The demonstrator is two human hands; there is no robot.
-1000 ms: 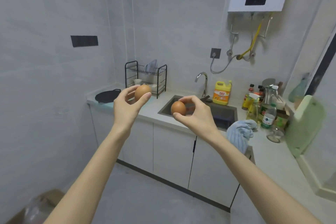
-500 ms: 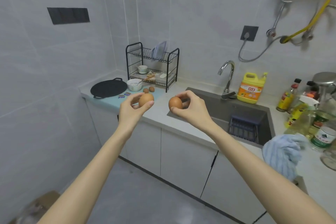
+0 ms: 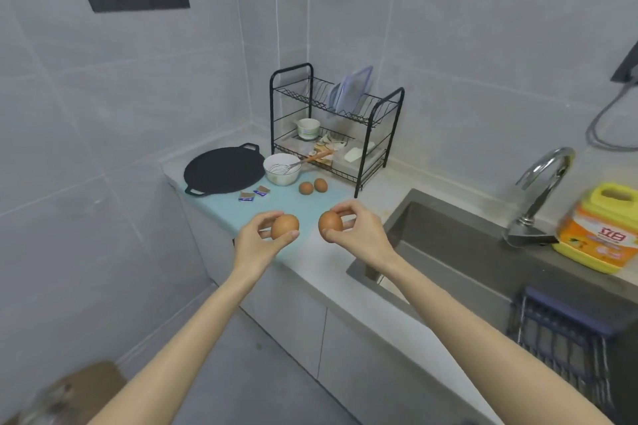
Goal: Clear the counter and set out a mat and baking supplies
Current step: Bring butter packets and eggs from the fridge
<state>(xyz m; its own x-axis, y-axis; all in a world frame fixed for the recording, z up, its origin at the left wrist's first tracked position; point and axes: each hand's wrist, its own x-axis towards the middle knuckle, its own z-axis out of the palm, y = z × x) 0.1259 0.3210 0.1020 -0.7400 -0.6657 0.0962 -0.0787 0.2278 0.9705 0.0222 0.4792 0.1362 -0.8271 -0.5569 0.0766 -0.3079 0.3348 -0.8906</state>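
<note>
Left hand [image 3: 256, 245]: grasps egg [image 3: 285, 226]. Right hand [image 3: 359, 235]: grasps second egg [image 3: 330, 221]. Both near mat [image 3: 221, 209] on tabletop [image 3: 378, 183].

Single view here, a wide-angle camera worn on the head, facing forward and tilted down along both forearms: left hand [image 3: 253, 247] and right hand [image 3: 360, 235] sit close, mid-frame, the corner counter [image 3: 383, 190] just beyond them, the sink [image 3: 455, 228] running off to the right.

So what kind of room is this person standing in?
Most likely a small home kitchen: a sink with a curved tap is set into the counter, a black dish rack stands on it, and a pan, two eggs and a bowl with a whisk lie nearby.
</note>
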